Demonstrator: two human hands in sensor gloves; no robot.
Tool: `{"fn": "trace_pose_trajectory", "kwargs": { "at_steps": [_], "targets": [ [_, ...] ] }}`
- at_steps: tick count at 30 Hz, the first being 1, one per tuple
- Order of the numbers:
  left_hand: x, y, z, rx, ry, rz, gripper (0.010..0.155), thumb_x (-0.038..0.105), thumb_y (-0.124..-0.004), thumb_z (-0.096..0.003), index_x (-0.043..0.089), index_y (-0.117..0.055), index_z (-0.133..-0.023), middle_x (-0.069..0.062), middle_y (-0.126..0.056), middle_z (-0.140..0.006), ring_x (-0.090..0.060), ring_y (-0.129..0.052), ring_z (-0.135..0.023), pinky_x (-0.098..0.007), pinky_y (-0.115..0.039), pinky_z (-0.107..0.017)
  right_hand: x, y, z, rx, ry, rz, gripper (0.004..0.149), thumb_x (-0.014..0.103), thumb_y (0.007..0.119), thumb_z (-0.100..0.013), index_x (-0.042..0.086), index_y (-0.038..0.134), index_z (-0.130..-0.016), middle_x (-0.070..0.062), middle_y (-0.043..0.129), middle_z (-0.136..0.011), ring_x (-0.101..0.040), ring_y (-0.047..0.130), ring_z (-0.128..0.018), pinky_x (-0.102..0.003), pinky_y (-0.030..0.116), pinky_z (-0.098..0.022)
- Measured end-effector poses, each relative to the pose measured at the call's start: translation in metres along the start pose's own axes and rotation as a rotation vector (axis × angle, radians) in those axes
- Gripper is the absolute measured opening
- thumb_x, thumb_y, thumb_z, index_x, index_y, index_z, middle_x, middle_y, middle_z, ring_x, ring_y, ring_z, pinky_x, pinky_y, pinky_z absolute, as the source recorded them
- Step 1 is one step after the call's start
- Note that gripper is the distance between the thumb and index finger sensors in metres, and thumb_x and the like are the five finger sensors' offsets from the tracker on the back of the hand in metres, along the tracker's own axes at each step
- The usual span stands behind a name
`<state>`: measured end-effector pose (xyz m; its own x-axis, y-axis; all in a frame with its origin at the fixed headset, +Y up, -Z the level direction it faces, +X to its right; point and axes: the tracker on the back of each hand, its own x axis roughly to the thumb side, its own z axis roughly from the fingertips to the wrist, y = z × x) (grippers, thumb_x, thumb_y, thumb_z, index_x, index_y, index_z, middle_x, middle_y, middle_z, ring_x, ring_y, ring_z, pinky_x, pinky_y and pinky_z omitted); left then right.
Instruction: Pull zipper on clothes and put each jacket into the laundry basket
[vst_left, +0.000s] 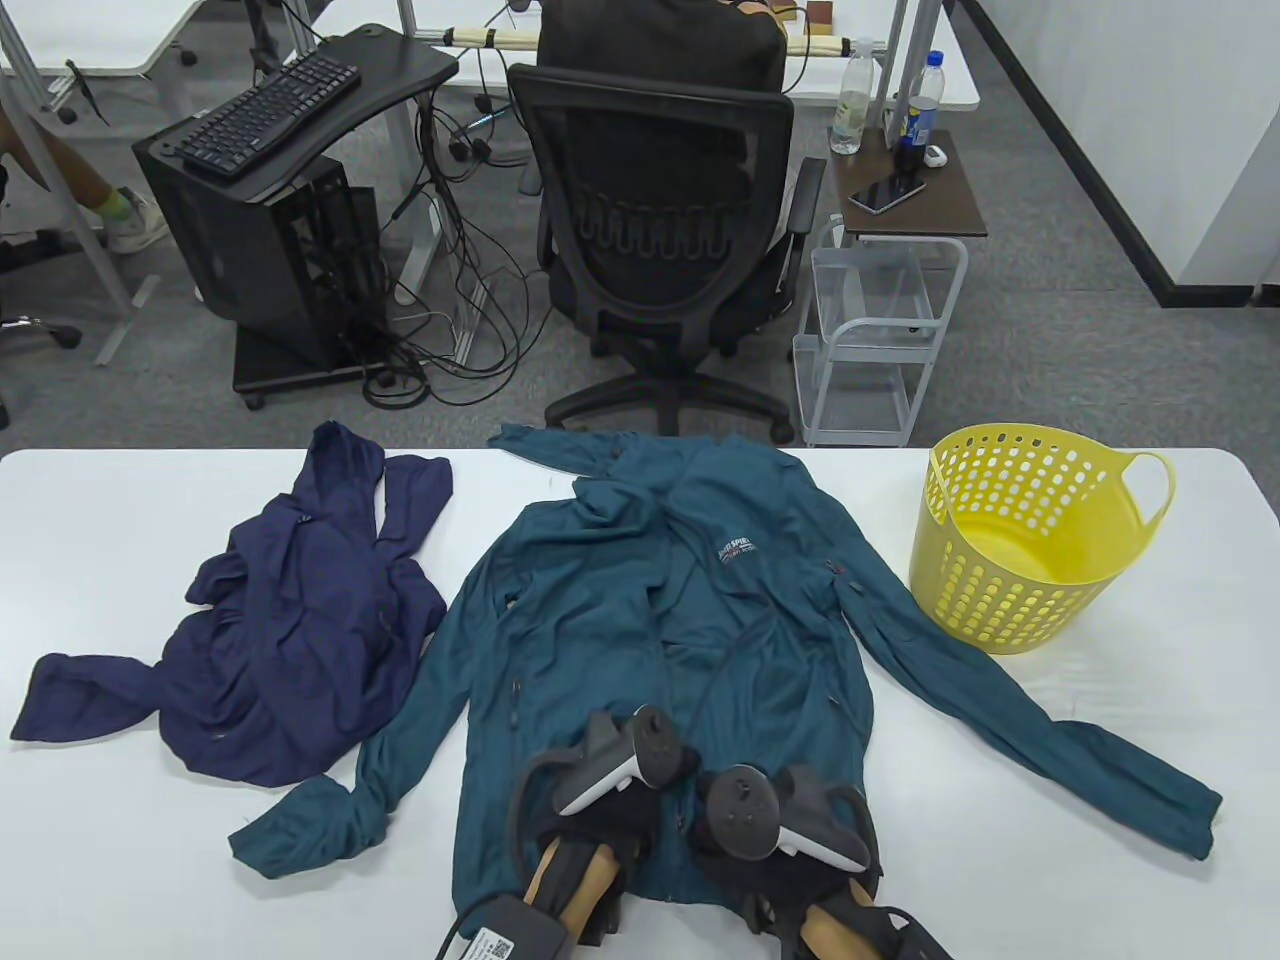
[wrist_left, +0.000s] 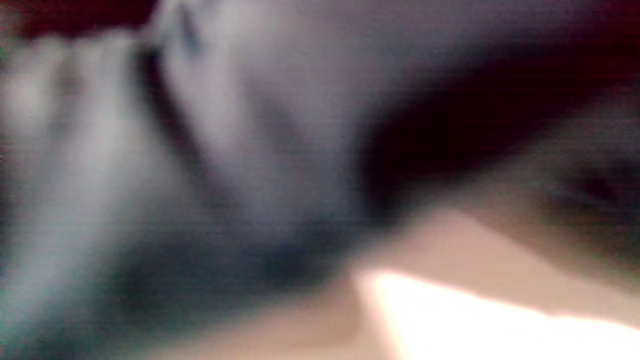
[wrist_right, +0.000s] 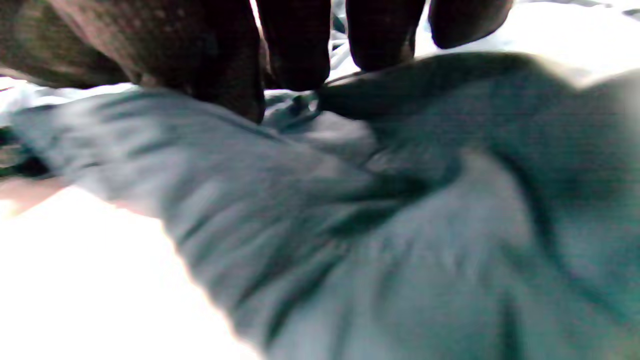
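A teal jacket (vst_left: 640, 600) lies spread flat, front up, in the middle of the white table (vst_left: 1000, 860). A navy jacket (vst_left: 300, 640) lies crumpled to its left. A yellow laundry basket (vst_left: 985, 590) stands empty at the right. Both gloved hands are at the middle of the teal jacket's bottom hem, left hand (vst_left: 650, 800) beside right hand (vst_left: 705, 815), and the trackers hide the fingers. In the right wrist view the gloved fingertips (wrist_right: 295, 65) come down on a fold of the teal jacket (wrist_right: 400, 225), pinching it by a small zipper part (wrist_right: 300, 102). The left wrist view is all blur.
Behind the table stand a black office chair (vst_left: 660, 230), a white wire cart (vst_left: 880, 330) with bottles and a phone on top, and a black desk with a keyboard (vst_left: 270, 110). The teal sleeves stretch out along the table to both sides.
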<state>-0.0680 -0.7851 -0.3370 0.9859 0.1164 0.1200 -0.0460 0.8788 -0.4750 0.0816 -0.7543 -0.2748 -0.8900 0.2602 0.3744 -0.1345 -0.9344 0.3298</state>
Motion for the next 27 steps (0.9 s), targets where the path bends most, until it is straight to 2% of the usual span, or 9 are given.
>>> {"fn": "trace_pose_trajectory", "kwargs": {
  "at_steps": [4, 5, 6, 9, 12, 15, 20, 24, 27],
  "targets": [
    [-0.016, 0.002, -0.004, 0.008, 0.032, 0.013, 0.056, 0.037, -0.060, -0.0470, 0.066, -0.050, -0.094, 0.011, -0.034, -0.119, -0.026, -0.037, -0.109, -0.062, -0.043, -0.073, 0.022, 0.003, 0.005, 0.074, -0.114, -0.004, 0.043, 0.046, 0.076, -0.047, 0.028, 0.088, -0.084, -0.002, 0.063, -0.114, -0.046, 0.045, -0.105, -0.066, 0.047, -0.070],
    [-0.019, 0.002, -0.005, 0.009, 0.034, 0.010, 0.056, 0.037, -0.060, -0.0469, 0.066, -0.050, -0.094, 0.011, -0.034, -0.119, -0.026, -0.037, -0.109, -0.062, -0.043, -0.073, 0.026, 0.004, 0.007, 0.092, -0.138, -0.021, 0.044, 0.046, 0.076, -0.048, 0.024, 0.087, -0.085, -0.002, 0.063, -0.114, -0.046, 0.044, -0.105, -0.066, 0.046, -0.070],
    [-0.022, 0.003, -0.005, -0.003, 0.014, 0.019, 0.057, 0.036, -0.060, -0.0471, 0.066, -0.050, -0.094, 0.010, -0.033, -0.119, -0.027, -0.035, -0.109, -0.063, -0.042, -0.073, 0.030, 0.004, 0.009, 0.073, -0.136, -0.027, 0.044, 0.045, 0.077, -0.047, 0.023, 0.088, -0.084, -0.004, 0.063, -0.114, -0.047, 0.043, -0.105, -0.066, 0.045, -0.070],
    [-0.029, 0.003, -0.006, -0.003, 0.031, 0.030, 0.057, 0.036, -0.060, -0.0472, 0.067, -0.049, -0.094, 0.005, -0.031, -0.119, -0.033, -0.034, -0.108, -0.066, -0.041, -0.071, 0.035, 0.006, 0.011, 0.180, -0.204, -0.037, 0.044, 0.048, 0.076, -0.048, 0.028, 0.088, -0.084, -0.002, 0.059, -0.116, -0.047, 0.039, -0.105, -0.066, 0.044, -0.070],
    [-0.031, 0.003, -0.006, -0.007, 0.020, 0.017, 0.057, 0.034, -0.060, -0.0472, 0.066, -0.048, -0.093, 0.002, -0.030, -0.118, -0.036, -0.033, -0.107, -0.068, -0.041, -0.070, 0.035, 0.006, 0.013, 0.191, -0.200, -0.061, 0.046, 0.052, 0.076, -0.047, 0.027, 0.088, -0.084, -0.002, 0.059, -0.116, -0.048, 0.039, -0.106, -0.067, 0.043, -0.070],
    [-0.026, 0.004, -0.001, -0.018, 0.005, -0.021, 0.057, 0.032, -0.061, -0.0470, 0.064, -0.049, -0.094, -0.003, -0.032, -0.118, -0.041, -0.037, -0.104, -0.071, -0.046, -0.067, 0.021, -0.003, 0.012, 0.107, -0.159, -0.110, 0.057, 0.061, 0.073, -0.044, 0.024, 0.087, -0.085, -0.004, 0.061, -0.115, -0.048, 0.044, -0.105, -0.067, 0.045, -0.070],
    [-0.015, 0.010, 0.020, -0.117, -0.052, 0.000, 0.054, 0.028, -0.063, -0.0465, 0.059, -0.067, -0.091, -0.009, -0.041, -0.116, -0.046, -0.047, -0.102, -0.071, -0.059, -0.064, -0.023, -0.028, 0.016, -0.091, 0.033, -0.166, 0.058, 0.057, 0.074, -0.044, 0.022, 0.086, -0.088, -0.005, 0.065, -0.114, -0.048, 0.048, -0.104, -0.067, 0.045, -0.069],
    [-0.004, 0.008, 0.041, -0.235, -0.078, -0.040, 0.052, 0.026, -0.063, -0.0466, 0.056, -0.075, -0.088, -0.010, -0.040, -0.116, -0.046, -0.048, -0.102, -0.069, -0.063, -0.063, -0.066, -0.042, 0.024, -0.251, 0.226, -0.213, 0.065, 0.058, 0.074, -0.045, 0.023, 0.074, -0.100, -0.006, 0.061, -0.117, -0.050, 0.033, -0.106, -0.069, 0.036, -0.070],
    [0.004, 0.010, 0.052, -0.221, -0.078, -0.073, 0.052, 0.025, -0.064, -0.0456, 0.051, -0.081, -0.087, -0.011, -0.054, -0.114, -0.046, -0.061, -0.099, -0.068, -0.065, -0.063, -0.091, -0.045, 0.028, -0.310, 0.355, -0.202, 0.070, 0.061, 0.073, -0.044, 0.029, 0.064, -0.106, -0.004, 0.053, -0.120, -0.050, 0.023, -0.106, -0.070, 0.029, -0.071]
  ]
}}
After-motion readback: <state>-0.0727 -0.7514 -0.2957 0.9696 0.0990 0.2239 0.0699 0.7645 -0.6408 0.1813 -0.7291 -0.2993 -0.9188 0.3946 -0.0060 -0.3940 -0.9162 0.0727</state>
